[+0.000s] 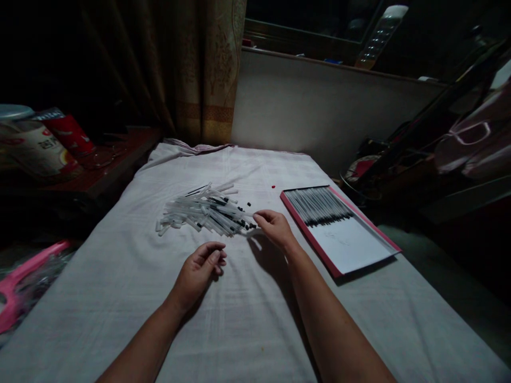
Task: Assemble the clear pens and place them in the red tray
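On the white cloth lies a loose pile of clear pen barrels (pixel 187 210), with some dark refills and small black caps (pixel 249 204) among them. At the pile's right edge my right hand (pixel 275 226) pinches the end of a clear pen barrel (pixel 246 215) between thumb and fingertips. My left hand (pixel 203 266) rests just in front of the pile, thumb against curled fingers; whether anything is inside them is hidden. To the right, a shallow red-edged box (pixel 355 247) holds a row of pens (pixel 317 205) with black ends, laid side by side along its far part.
A small red piece (pixel 273 186) lies beyond my right hand. A dark red side table (pixel 115 159) at the left bears a large jar (pixel 35 149). A pink-handled item (pixel 24 276) sits by the left edge. A curtain (pixel 199 69) and wall stand behind.
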Demonstrator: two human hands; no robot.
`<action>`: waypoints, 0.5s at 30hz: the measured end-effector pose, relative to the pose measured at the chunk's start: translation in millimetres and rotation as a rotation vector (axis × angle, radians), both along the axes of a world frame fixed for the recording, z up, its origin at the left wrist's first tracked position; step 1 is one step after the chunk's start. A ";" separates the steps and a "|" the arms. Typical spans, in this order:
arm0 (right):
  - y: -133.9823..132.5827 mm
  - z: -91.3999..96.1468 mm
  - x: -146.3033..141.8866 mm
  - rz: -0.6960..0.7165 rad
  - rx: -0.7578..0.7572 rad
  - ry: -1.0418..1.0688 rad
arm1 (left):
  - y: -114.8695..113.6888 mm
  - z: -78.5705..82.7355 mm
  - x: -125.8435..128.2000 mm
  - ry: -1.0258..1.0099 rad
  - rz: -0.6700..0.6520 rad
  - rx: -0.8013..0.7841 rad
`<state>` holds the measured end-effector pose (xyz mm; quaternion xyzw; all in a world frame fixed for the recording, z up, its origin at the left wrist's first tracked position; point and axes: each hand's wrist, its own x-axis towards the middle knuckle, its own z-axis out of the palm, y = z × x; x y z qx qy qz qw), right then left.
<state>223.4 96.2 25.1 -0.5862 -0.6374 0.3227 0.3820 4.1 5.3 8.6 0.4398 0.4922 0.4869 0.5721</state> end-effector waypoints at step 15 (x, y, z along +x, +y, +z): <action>-29.7 14.7 -24.4 0.580 -0.247 0.226 | -1.8 -12.2 1.2 0.656 0.014 0.419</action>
